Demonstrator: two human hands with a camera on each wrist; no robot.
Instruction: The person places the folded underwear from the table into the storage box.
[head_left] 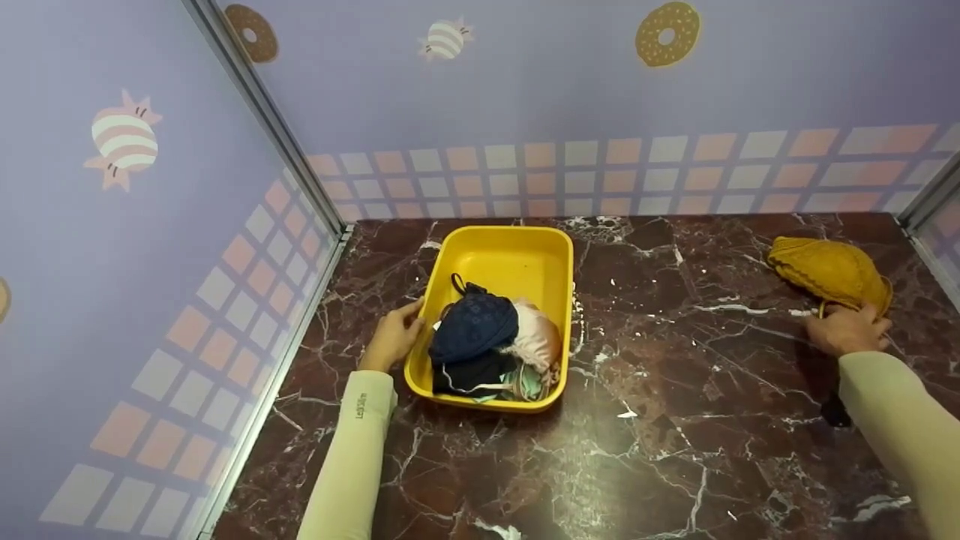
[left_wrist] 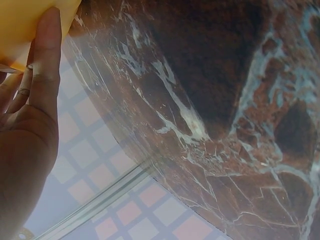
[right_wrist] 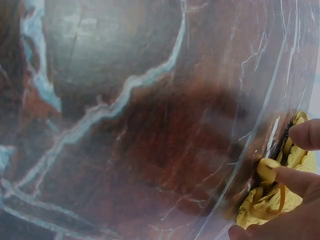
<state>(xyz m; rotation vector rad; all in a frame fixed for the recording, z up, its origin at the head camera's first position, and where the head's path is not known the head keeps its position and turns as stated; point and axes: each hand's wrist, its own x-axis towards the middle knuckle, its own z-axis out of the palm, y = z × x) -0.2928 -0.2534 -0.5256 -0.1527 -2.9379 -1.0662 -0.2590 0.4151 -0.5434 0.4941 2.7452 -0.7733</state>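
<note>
A mustard-yellow bra [head_left: 832,270] lies on the marble tabletop at the far right, cup side up. My right hand [head_left: 847,331] is at its near edge, and in the right wrist view the thumb and fingers pinch part of its yellow band or strap [right_wrist: 269,170]. Left of centre stands a yellow plastic bin [head_left: 510,271]. Against the bin's left side rests my left hand [head_left: 394,339]; in the left wrist view its fingers [left_wrist: 46,65] lie fairly straight along the outer wall. A navy bra [head_left: 476,326] tops the garments in the bin, beside a pale pink bra [head_left: 536,339].
Under the navy bra are black fabric [head_left: 472,373] and green fabric [head_left: 531,384], partly hidden. Lilac printed walls [head_left: 525,90] close off the back and left of the dark marble tabletop [head_left: 660,435]; another wall edge stands at the right.
</note>
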